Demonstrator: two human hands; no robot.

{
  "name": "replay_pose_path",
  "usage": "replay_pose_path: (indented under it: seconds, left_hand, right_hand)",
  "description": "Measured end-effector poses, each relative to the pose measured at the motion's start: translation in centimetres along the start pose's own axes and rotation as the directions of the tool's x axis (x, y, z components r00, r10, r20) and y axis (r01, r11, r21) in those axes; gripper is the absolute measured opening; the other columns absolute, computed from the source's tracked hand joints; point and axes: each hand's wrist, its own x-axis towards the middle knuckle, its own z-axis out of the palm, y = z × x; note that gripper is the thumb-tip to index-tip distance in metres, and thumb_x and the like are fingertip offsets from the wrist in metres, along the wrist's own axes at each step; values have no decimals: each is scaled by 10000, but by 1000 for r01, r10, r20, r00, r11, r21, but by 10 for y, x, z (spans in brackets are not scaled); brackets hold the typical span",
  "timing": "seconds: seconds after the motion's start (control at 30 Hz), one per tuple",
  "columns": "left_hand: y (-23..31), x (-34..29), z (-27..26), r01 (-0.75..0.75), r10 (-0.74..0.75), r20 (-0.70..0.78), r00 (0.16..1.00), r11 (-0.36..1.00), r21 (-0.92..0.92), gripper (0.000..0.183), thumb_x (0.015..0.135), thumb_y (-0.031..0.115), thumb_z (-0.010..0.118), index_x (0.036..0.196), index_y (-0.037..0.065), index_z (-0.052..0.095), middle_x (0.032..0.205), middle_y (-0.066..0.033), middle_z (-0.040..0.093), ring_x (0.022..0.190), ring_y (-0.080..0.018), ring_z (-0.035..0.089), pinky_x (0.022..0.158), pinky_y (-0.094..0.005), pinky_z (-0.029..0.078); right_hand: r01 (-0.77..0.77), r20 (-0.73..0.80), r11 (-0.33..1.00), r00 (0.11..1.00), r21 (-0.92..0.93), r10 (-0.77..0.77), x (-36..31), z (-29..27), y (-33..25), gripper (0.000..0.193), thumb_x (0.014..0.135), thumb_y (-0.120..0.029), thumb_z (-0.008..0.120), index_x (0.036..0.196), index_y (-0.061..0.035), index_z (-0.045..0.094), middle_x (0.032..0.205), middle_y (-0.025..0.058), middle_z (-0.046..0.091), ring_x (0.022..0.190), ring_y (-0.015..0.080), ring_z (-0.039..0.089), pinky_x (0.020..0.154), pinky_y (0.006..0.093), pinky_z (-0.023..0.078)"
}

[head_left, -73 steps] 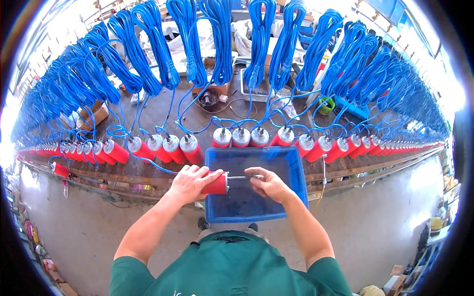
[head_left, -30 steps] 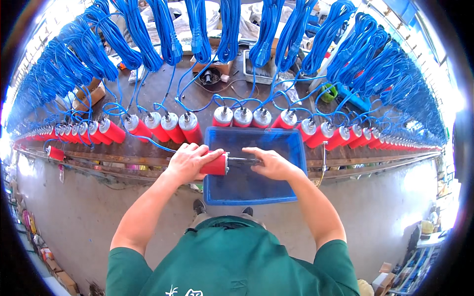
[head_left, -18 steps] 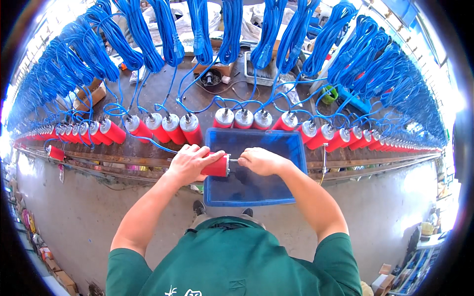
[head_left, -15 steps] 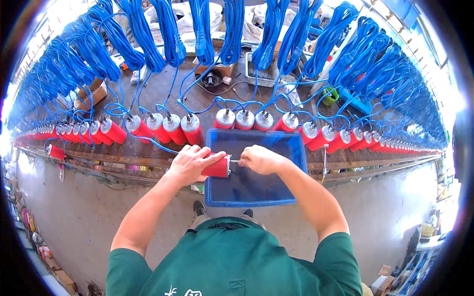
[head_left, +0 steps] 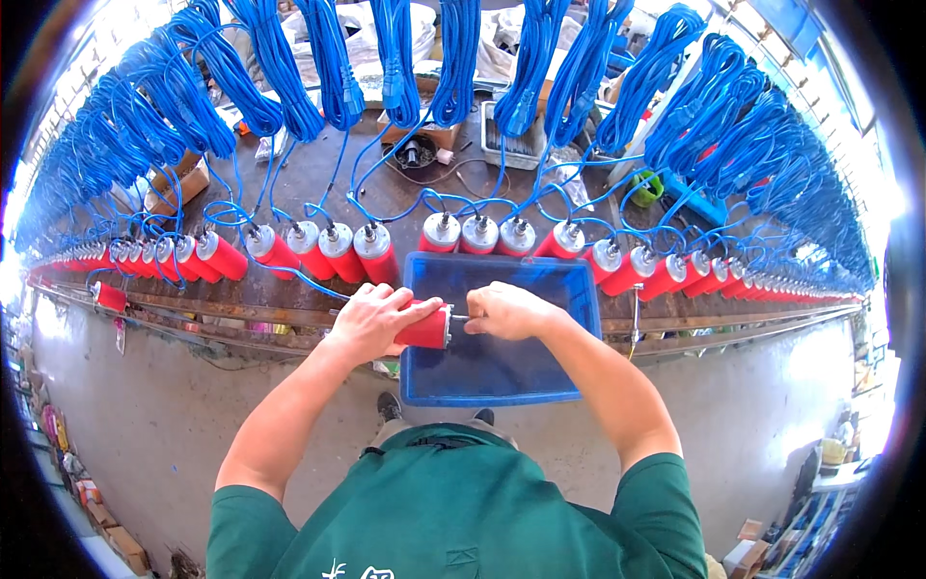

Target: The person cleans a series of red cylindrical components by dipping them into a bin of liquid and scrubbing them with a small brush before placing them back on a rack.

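My left hand (head_left: 369,323) is wrapped over a red cylinder (head_left: 426,331) that lies on its side, its metal end turned to the right. The cylinder is over the left part of a blue plastic tray (head_left: 492,399). My right hand (head_left: 509,311) pinches a thin metal rod (head_left: 460,317) that meets the cylinder's metal end. Whether the rod is a tool or part of the cylinder, I cannot tell. A blue cable (head_left: 313,284) runs toward the cylinder's left end, which my left hand hides.
Red cylinders with metal tops (head_left: 374,253) stand in a long row along the workbench (head_left: 289,183). Coiled blue cables (head_left: 394,68) hang above them. Behind are a grey tray (head_left: 511,145), a green cup-like thing (head_left: 640,188) and a cardboard box (head_left: 178,188).
My right hand's fingers have shifted slightly at the rod. My left hand and the red cylinder stay nearly in place.
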Motion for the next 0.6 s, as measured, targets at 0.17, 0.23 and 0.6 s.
replay_pose_path:
  seconds: [0.17,0.23,0.6]
  left_hand:
    - [0,0,0,9,-9,-5,1000,1000,-11,1060,656,395,945,1605,337,476,1205,-17,633,1074,-242,640,931,-423,499]
    - [0,0,0,-5,5,-11,1000,1000,2,1039,680,403,932,1607,351,464,1183,-14,631,1043,-244,644,920,-419,500]
    - [-3,-1,3,5,-6,-43,999,1000,-22,1058,681,392,935,1616,365,441,1164,-10,642,1022,-243,652,915,-416,505]
  right_hand:
    - [-68,-86,998,994,17,69,-4,3,-7,339,970,-289,767,1169,-33,667,1104,224,756,1041,423,712,883,518,543]
    - [-50,-70,998,996,38,53,-2,4,-3,330,973,-287,761,1169,-37,672,1107,224,757,1040,421,712,883,515,544]
    - [-85,-272,996,959,-24,76,-15,17,6,297,991,-257,721,1106,-31,566,1079,239,731,1099,455,686,886,547,542]
